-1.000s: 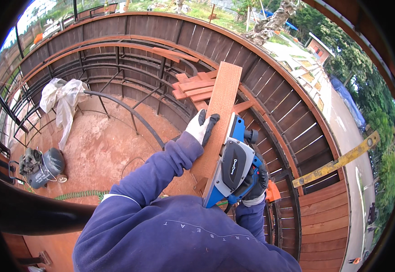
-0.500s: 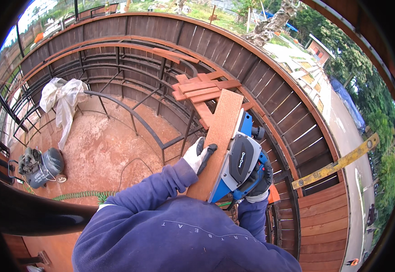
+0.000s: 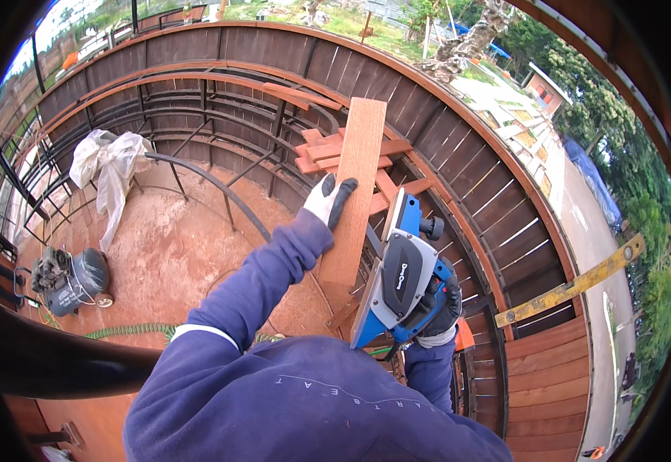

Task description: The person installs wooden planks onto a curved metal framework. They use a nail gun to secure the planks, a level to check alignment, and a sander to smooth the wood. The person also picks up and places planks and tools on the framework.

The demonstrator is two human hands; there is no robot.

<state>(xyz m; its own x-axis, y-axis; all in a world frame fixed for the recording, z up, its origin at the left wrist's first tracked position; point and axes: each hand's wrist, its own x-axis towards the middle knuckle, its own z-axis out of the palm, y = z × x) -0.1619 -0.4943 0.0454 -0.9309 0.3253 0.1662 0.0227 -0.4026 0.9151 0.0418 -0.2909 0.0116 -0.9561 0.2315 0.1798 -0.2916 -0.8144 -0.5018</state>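
My left hand [image 3: 334, 199], in a white and black glove, grips the edge of a reddish wooden plank [image 3: 361, 154], held upward and away from me. In my right hand [image 3: 443, 308], in a dark glove, is the handle of a blue and silver electric planer [image 3: 401, 273], turned on its side just right of the plank, with a gap between them. Beyond the plank, several short reddish boards [image 3: 320, 152] lie loosely crossed on the curved metal bench frame [image 3: 220, 185].
A curved slatted wall [image 3: 497, 192] encloses the platform. An air compressor [image 3: 73, 283] with a green coiled hose [image 3: 123, 331] sits on the reddish floor at the left, below translucent plastic sheeting [image 3: 108, 165]. A yellow level [image 3: 570, 281] crosses the right rail. A black beam [image 3: 81, 369] runs along the lower left.
Compared with half a second ago, my left hand has moved the plank up and slightly left, off the planer. The planer stays in my right hand, near the same spot.
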